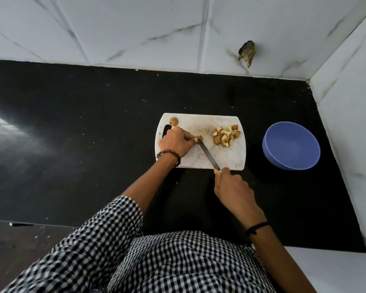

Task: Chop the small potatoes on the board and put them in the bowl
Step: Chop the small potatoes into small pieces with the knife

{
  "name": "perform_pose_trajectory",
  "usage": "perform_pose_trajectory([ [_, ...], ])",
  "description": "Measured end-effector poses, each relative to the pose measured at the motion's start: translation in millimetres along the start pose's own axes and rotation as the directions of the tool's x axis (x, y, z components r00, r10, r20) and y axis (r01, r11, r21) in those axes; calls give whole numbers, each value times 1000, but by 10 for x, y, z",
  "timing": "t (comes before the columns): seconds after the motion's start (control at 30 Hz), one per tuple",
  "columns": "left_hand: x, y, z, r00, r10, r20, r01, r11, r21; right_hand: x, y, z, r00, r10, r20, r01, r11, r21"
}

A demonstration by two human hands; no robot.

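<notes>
Surface (93,123) of black stone carries a white board (220,157), with a blue bowl (292,144) well apart to its right and nothing showing inside it. The left hand (174,144) rests on the board's left half. The right hand (232,187) sits just off its near edge, fingers clenched round the handle of a knife (208,154) that runs diagonally, handle near and right, tip far and left. A pile of chopped pieces (225,136) lies on the board's far right part. The left fingers pinch a small potato piece (199,138) where the blade tip meets it. This cut looks best made with those fingertips tucked back from the edge and the blade pressed straight down, so the piece cannot roll. The piece is too small to show which way its long axis lies. One whole potato (174,121), roundish, sits at the far left corner.
</notes>
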State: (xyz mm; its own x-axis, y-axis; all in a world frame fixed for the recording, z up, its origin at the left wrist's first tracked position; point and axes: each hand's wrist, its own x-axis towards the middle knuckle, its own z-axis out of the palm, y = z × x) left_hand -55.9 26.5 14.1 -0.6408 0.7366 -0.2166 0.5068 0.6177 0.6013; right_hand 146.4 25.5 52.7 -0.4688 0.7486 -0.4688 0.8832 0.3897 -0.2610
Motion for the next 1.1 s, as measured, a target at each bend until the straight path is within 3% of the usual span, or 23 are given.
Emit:
perform_pose_trajectory([
  [0.2,14,-6,-4,1000,6,7,-6,1000,-9,-52,104,-100,997,37,68,-41,997,64],
  [0.37,22,-39,-4,999,36,40,-34,998,-49,-76,151,-21,998,59,31,-64,977,205],
  [0.7,-12,37,-2,992,103,-69,-93,987,130,86,111,-44,992,121,-36,-102,936,338],
  [0.87,26,83,-6,978,209,11,-207,959,192,197,43,-72,994,98,-51,-74,930,359],
  [1.1,119,-6,-4,974,228,7,-223,946,237,342,12,-77,995,55,-84,-17,916,401],
])
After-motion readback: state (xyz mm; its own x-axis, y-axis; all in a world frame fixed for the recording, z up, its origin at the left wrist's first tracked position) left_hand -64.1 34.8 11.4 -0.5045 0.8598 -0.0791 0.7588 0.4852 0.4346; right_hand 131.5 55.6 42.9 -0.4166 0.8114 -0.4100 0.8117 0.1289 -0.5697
